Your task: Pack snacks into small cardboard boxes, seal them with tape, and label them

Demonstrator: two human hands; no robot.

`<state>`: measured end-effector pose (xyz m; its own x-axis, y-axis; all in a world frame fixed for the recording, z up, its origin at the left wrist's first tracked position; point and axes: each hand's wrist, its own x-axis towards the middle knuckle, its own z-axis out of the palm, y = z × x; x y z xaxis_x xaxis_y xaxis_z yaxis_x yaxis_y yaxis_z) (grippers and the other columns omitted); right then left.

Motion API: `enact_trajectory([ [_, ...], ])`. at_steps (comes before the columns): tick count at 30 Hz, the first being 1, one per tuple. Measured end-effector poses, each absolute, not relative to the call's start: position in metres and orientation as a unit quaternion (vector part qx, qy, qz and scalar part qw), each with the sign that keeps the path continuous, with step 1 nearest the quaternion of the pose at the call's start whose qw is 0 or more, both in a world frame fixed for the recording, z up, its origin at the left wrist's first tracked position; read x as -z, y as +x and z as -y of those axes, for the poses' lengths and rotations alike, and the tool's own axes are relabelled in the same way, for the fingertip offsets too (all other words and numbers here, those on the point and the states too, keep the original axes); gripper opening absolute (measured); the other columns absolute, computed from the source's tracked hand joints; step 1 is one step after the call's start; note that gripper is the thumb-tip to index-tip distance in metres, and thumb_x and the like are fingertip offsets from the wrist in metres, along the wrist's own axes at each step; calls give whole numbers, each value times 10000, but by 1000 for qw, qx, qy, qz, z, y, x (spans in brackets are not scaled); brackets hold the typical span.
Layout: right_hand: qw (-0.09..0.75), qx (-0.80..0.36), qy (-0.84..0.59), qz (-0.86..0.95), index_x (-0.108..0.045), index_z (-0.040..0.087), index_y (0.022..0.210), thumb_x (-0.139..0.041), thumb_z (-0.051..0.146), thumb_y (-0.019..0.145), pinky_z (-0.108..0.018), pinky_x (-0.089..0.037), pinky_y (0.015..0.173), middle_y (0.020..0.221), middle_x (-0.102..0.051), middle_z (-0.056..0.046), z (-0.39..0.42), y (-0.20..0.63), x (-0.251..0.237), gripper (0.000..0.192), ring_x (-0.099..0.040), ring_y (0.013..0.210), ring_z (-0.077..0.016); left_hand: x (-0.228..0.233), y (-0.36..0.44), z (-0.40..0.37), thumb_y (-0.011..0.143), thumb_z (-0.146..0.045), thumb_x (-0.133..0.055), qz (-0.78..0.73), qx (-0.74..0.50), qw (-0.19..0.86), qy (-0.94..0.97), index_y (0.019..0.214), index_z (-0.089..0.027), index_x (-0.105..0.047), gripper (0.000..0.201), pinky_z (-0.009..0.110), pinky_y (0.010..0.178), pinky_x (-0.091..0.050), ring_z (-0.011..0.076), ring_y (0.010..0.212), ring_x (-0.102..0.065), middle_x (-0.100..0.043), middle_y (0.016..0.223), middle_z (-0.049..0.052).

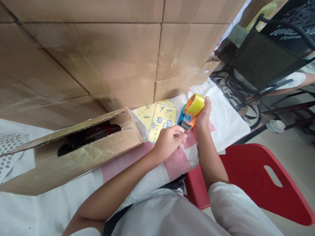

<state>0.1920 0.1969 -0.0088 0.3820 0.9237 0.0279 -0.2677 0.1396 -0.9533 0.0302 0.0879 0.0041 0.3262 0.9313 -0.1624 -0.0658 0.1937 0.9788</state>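
Observation:
My right hand (204, 113) is wrapped round a tape dispenser (188, 118) with a blue and orange body and a roll of yellow tape (195, 104) on it. Close to the dispenser's cutting end, the fingers of my left hand (169, 141) are pinched together on what looks like the clear loose end of the tape. Left of my hands lies a long, narrow cardboard box (98, 147), its near side up to the left forearm. Through its open top a dark red and black object (94, 135) shows, mostly in shadow.
Stacked cardboard boxes (118, 55) form a wall behind. Yellow patterned cards (161, 119) lie on the pink and white cloth (221, 111). A white perforated object (11, 150) stands far left. A red chair (256, 177) is at the right; beyond it are a dark chair (261, 59) and part of another person.

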Motion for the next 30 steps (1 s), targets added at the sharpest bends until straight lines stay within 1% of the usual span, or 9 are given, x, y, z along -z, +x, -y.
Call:
enact_trajectory([
  [5,657,-500,-470,313,-605,234,850,-499,814,800,-347,-564,606,712,-574,-10,-199,192,6,592,-639,656,-197,9,30,-93,869,-233,-646,-459,-369,629,508,946,-171,-674,102,206,491,-490,131,580,-647,-730,752,26],
  [8,649,-525,-470,287,-609,229,834,-526,777,786,-352,-565,609,723,-596,-24,-197,189,3,556,-636,654,-200,9,28,-95,868,-247,-657,-460,-374,617,518,942,-173,-683,108,200,494,-462,112,558,-606,-729,754,23],
  [11,652,-543,-445,286,-636,214,878,-573,747,759,-369,-583,642,779,-656,-43,-194,185,-2,550,-670,726,-225,1,21,-100,865,-272,-670,-452,-385,608,527,906,-173,-685,108,199,491,-434,106,548,-596,-737,767,25],
  [15,630,-555,-390,378,-667,202,990,-568,819,755,-372,-595,692,874,-713,-64,-185,177,-5,667,-712,857,-255,-12,10,-110,854,-262,-696,-423,-409,606,536,903,-174,-666,106,207,586,-487,141,691,-696,-761,813,41],
  [17,624,-535,-396,410,-665,213,991,-573,839,767,-351,-589,682,877,-717,-59,-179,173,-2,672,-712,868,-246,-17,6,-112,860,-269,-705,-403,-411,616,538,922,-173,-656,124,209,608,-502,140,705,-706,-763,814,40],
  [21,649,-487,-433,393,-615,232,870,-585,775,830,-323,-561,644,759,-662,-25,-172,166,5,546,-674,751,-208,-17,6,-110,875,-321,-712,-384,-401,641,531,970,-177,-660,180,187,504,-449,119,629,-662,-757,813,37],
  [23,668,-475,-431,376,-583,236,836,-577,750,845,-320,-551,632,725,-629,-10,-171,163,5,513,-640,688,-190,-14,8,-107,879,-350,-712,-388,-403,646,518,990,-183,-666,205,184,464,-422,120,612,-647,-753,813,37],
  [27,688,-467,-428,354,-535,240,777,-585,726,844,-292,-515,577,691,-574,13,-169,158,-1,493,-562,592,-151,-12,11,-107,883,-370,-709,-382,-434,641,504,958,-188,-674,199,179,474,-425,131,669,-672,-749,827,43],
  [30,672,-493,-433,344,-474,244,699,-577,730,862,-273,-449,498,596,-462,36,-165,154,-6,522,-470,501,-128,-18,8,-112,863,-353,-719,-363,-441,646,507,910,-185,-672,181,172,472,-415,146,734,-708,-754,870,55],
])
